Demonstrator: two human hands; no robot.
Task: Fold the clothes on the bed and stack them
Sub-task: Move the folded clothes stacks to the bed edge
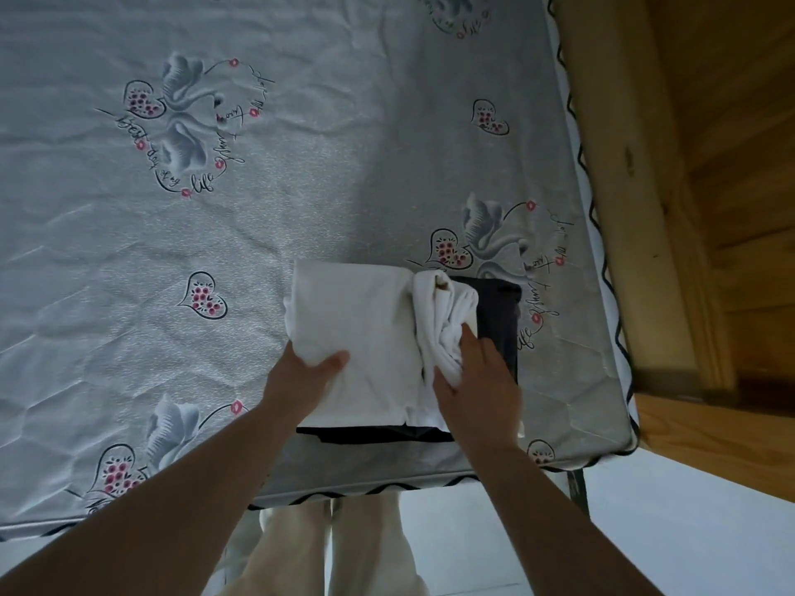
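A folded white garment [365,320] lies on top of a folded dark garment [499,311] near the front right corner of the bed [215,208]. The white garment's right part is bunched into loose folds [443,320]. My left hand [301,376] grips the white garment's near left corner, thumb on top. My right hand [477,380] lies with fingers straight on the bunched white folds and on the dark garment beside them. The dark garment shows along the near edge [374,434] and on the right.
The mattress is grey-blue with printed swans and hearts [189,122]. A wooden bed frame post [623,208] runs along the right side. The mattress's front edge [387,488] is close to my legs, over a pale floor [688,531].
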